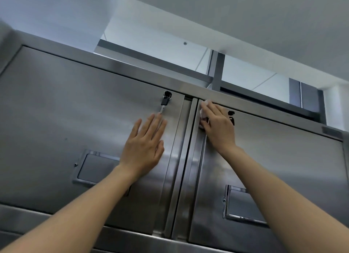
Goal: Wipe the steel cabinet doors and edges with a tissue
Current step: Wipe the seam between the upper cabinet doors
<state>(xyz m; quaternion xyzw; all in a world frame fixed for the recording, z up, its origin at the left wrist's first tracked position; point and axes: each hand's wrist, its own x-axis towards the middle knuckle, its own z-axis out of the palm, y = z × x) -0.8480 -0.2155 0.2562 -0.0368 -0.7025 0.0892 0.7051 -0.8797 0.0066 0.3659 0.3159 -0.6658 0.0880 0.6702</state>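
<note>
Two steel cabinet doors fill the view, seen from below. My left hand [144, 146] lies flat with straight fingers on the left door [56, 109], just under a key [163, 103] hanging in its lock. My right hand [217, 126] presses a white tissue [203, 111] against the upper left corner of the right door [273, 158], beside the centre post [184, 148]. Most of the tissue is hidden under the fingers.
Each door has a recessed pull handle, the left handle [94, 167] by my left wrist and the right handle [239, 203] behind my right forearm. A second black key [232, 117] hangs in the right door's lock. Above the cabinet's top edge [132, 71] runs a window frame and the ceiling.
</note>
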